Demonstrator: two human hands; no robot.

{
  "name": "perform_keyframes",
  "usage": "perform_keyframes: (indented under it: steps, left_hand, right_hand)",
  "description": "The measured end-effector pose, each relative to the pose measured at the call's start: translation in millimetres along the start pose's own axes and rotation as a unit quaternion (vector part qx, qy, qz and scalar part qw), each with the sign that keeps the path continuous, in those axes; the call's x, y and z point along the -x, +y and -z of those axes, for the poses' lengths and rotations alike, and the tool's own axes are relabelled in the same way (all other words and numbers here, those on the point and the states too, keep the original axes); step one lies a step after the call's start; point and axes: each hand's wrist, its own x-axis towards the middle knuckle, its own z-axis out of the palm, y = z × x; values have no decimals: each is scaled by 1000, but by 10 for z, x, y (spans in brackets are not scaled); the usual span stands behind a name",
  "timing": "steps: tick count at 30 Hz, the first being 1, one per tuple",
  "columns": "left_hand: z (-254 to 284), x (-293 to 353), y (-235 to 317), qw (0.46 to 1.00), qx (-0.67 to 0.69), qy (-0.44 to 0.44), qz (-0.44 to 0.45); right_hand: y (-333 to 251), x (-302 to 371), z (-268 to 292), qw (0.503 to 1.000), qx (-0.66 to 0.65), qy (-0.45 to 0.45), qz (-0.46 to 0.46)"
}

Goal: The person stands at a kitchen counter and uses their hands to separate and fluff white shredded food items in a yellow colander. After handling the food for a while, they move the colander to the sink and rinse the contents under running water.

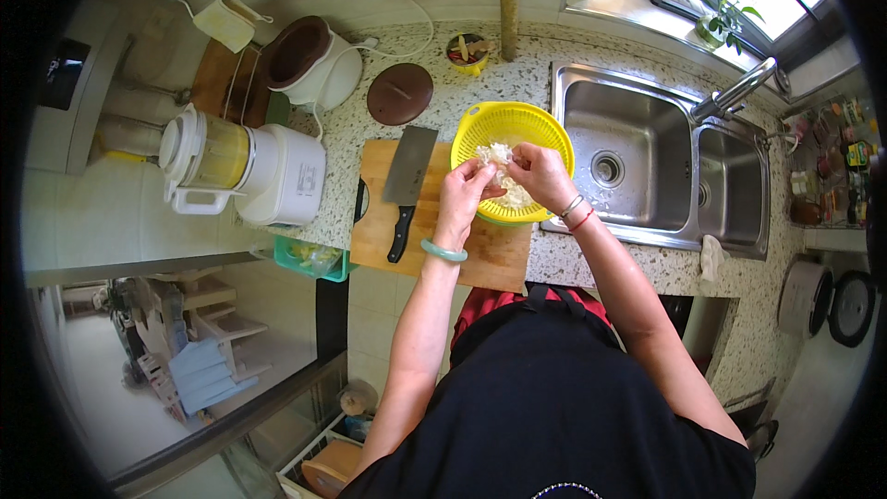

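Over a yellow colander [531, 120], my left hand [465, 196] and my right hand [545, 177] meet with their fingers closed on a white, frilly clump [494, 152] that looks like white fungus. More white pieces [516, 196] lie in the colander beneath my fingers. The colander rests partly on a wooden cutting board [490, 263], close to the sink. Left of my hands, a cleaver [411, 166] lies flat on the board, its black handle toward me. My left wrist bears a pale green bangle.
A double steel sink [619, 120] with a faucet [735, 91] is on the right. To the left stand a white blender-like machine [291, 171] and a white pot [333, 74]; its brown lid [400, 92] lies nearby. Behind the colander sits a small yellow bowl of scraps [469, 54].
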Motion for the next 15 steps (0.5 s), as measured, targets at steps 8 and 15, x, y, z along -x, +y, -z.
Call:
perform_keyframes:
  steps: [8, 15]
  left_hand:
    - [24, 9, -17, 999, 17, 17, -20]
    - [-7, -14, -25, 999, 10, 29, -10]
  right_hand:
    - [-48, 21, 3, 998, -36, -38, -19]
    - [-61, 0, 18, 1000, -6, 11, 20]
